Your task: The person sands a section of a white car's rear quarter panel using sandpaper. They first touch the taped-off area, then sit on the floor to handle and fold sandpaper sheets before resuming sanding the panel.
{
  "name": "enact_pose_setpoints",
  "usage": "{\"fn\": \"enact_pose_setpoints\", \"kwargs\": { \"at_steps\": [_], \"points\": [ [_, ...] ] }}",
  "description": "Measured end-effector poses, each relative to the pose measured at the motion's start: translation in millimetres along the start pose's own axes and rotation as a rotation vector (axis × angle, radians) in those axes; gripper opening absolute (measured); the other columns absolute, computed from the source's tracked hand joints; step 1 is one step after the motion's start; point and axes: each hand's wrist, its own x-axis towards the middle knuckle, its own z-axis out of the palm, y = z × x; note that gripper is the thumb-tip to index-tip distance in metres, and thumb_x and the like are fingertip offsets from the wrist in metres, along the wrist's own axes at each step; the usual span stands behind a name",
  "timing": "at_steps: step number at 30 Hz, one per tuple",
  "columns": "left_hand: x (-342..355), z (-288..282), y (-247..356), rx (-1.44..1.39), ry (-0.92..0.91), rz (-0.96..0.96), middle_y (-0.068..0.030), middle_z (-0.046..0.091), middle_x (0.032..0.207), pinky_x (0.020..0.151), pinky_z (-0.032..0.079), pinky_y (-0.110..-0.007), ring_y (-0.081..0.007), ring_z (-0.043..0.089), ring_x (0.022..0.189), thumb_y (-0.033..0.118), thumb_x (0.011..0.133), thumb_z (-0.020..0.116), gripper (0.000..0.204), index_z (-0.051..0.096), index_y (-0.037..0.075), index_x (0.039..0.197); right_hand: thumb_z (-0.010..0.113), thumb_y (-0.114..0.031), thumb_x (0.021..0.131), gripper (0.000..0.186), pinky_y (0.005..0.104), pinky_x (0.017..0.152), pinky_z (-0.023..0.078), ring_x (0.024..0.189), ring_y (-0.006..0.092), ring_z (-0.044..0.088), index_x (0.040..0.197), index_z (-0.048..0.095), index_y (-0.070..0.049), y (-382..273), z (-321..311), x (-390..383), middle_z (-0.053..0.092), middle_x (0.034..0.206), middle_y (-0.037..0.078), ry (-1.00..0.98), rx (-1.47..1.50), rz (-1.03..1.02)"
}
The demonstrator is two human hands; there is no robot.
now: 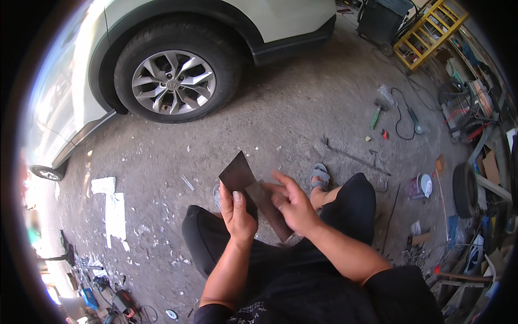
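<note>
Matt sheet [238, 171], rough concrete floor [270, 127], glossy car body [286, 20]

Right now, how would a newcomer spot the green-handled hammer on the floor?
From the white car at upper left, go right across the grey concrete floor. Left of the black-corded angle grinder lies the dark-headed hammer. Its green handle sets it apart from the grinder and the small red object.

Unreadable white lettering [252, 311] on black shirt [313, 291]
</note>
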Motion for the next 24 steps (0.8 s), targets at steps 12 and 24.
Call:
{"fn": "enact_pose_setpoints", "kwargs": {
  "at_steps": [12, 24],
  "points": [
    [7.8, -2.1, 11.4, -0.059, -0.052, -0.229, -0.0102, 0.038, 0.142, 0.107, 0.03, -0.035, -0.0208, 0.04, 0.128, 0.011, 0.095, 0.042, 0.053, 0.026, 0.002, 0.144, 0.043, 0.005, 0.092, 0.046, 0.0311, 0.099, 0.04, 0.119, 0.0196, 0.05, 0.136, 0.032, 0.0, 16.7, 8.9, -24.2, 0.055, 0.125, 0.016, -0.045, -0.145, -0.061],
    [8.7, -3.5, 14.0, -0.129, -0.226, -0.383, -0.0082, 0.044, 0.131, 0.097, 0.035, -0.03, -0.0201, 0.046, 0.114, 0.033, 0.069, 0.061, 0.089, 0.025, 0.003, 0.144, 0.043, 0.002, 0.094, 0.043, 0.03, 0.097, 0.042, 0.117, 0.0186, 0.051, 0.136, 0.033, -0.002, 2.2, 15.6, -24.6, 0.052, 0.129, 0.016, -0.03, 0.11, 0.074]
  ]
}}
